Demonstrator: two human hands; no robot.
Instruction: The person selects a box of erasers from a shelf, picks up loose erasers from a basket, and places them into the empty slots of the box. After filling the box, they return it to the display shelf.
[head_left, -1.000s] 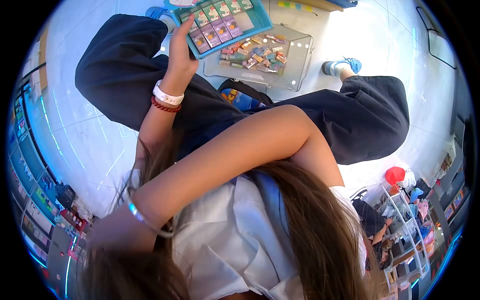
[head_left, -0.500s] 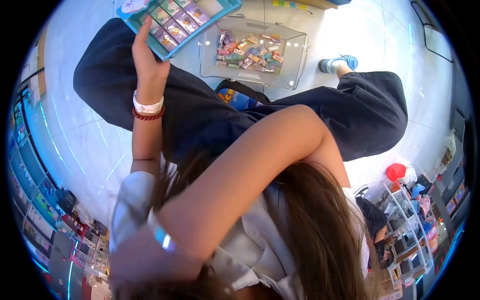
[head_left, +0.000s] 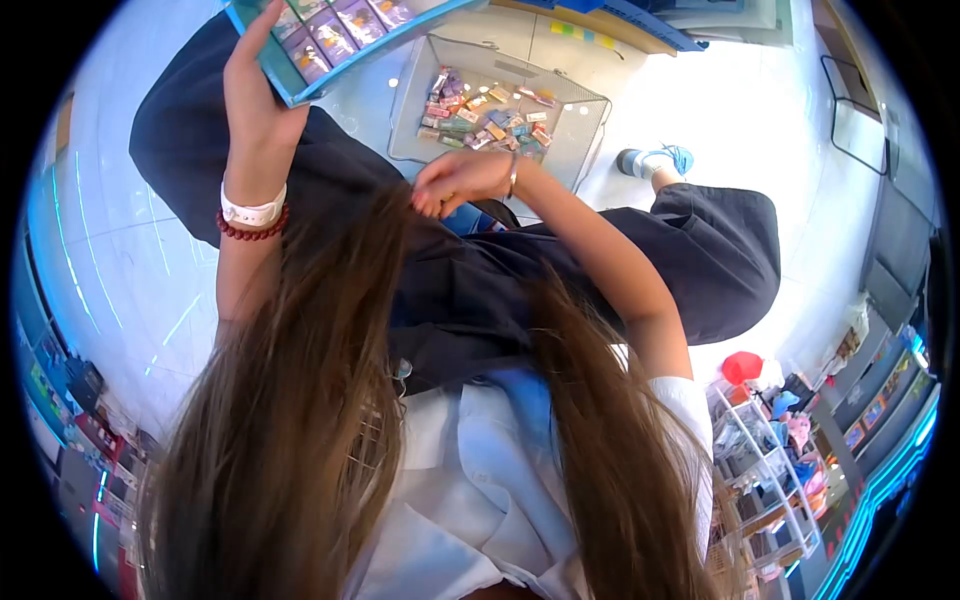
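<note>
My left hand (head_left: pixel 258 120) grips the lower left edge of a teal box (head_left: pixel 330 75) that holds rows of small purple and green packets (head_left: pixel 335 38). The top of the box runs out of view. My right hand (head_left: pixel 462 183) is closed at the ends of a long lock of brown hair (head_left: pixel 300 400), above my dark trousers (head_left: pixel 440 270). Beyond it, a wire-mesh basket (head_left: pixel 575 130) on the floor contains many small colourful packets (head_left: pixel 490 118).
A blue box (head_left: pixel 640 22) lies at the top edge. My foot in a blue-laced shoe (head_left: pixel 655 162) rests on the pale tiled floor (head_left: pixel 745 120). On the lower right stands a white rack (head_left: pixel 770 470) with assorted goods. Shelves line the left side.
My right arm has swung from across my chest out to the front, and the hand now shows at the hair. My left hand and the teal box have shifted slightly left and up.
</note>
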